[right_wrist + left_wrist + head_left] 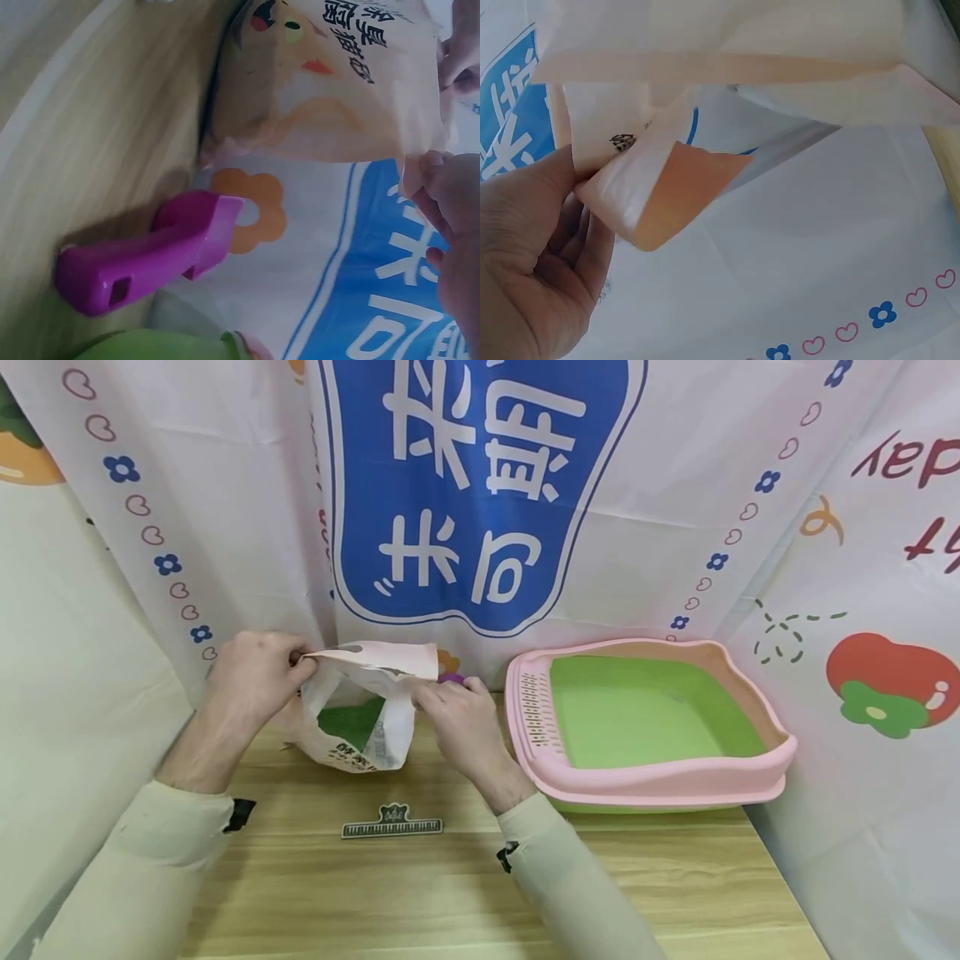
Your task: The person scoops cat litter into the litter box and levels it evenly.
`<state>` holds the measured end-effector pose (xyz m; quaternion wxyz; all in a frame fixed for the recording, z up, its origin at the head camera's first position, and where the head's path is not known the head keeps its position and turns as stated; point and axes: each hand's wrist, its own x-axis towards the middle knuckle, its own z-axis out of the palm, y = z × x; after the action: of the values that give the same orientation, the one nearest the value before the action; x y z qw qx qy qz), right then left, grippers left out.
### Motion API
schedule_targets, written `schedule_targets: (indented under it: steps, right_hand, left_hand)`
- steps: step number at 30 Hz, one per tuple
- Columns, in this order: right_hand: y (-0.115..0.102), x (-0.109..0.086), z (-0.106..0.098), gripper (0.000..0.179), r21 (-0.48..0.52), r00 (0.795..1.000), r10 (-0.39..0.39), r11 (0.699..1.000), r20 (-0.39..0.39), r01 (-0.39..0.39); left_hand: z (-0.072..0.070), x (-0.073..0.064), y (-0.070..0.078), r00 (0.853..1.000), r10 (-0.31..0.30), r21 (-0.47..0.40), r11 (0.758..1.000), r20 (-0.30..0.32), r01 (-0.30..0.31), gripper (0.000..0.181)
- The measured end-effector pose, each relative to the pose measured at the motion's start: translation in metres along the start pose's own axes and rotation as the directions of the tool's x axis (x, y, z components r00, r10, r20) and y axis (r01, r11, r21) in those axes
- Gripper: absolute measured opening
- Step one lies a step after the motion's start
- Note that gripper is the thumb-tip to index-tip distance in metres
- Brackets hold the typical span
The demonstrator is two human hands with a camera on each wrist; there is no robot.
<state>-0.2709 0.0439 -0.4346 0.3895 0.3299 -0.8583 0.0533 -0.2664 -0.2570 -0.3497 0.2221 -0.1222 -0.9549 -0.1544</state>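
Note:
An opened cat litter bag (337, 752) stands on the table at the left, with green litter (352, 724) showing inside its mouth. My left hand (251, 677) pinches the left corner of the bag's top edge. In the left wrist view, thumb and fingers of the left hand (540, 262) grip a curled flap of the bag (649, 210). On the opposite side, my right hand (465, 722) pinches the top edge. The right wrist view shows the bag's printed side (322, 97), with the right hand (457, 195) at its upper edge.
Right of the bag is a litter box with a pink rim (660, 785) and green inside. A purple scoop (150, 259) lies between bag and box. A dark bag clip (392, 828) lies on the wooden table (420, 902) in front. A printed curtain (247, 510) hangs behind.

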Motion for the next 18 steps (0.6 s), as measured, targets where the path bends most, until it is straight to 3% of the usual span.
schedule_targets:
  steps: [4,11,18]
  right_hand:
    - [-0.003,0.011,0.011,0.019,0.038,0.994,0.053,0.998,0.098,-0.057]
    - [-0.02,0.036,0.022,0.042,0.042,0.947,0.12,0.989,0.298,-0.139]
    - [-0.02,0.048,0.037,0.029,0.024,0.929,0.133,0.988,0.347,-0.15]
  left_hand:
    - [-0.003,-0.009,0.003,0.996,-0.056,0.026,0.998,-0.07,0.057,0.015]
    - [-0.01,-0.022,0.015,0.981,-0.069,0.1,0.991,-0.18,0.088,0.017]
    - [-0.017,-0.033,0.027,0.99,-0.083,0.142,0.985,-0.117,0.099,0.02]
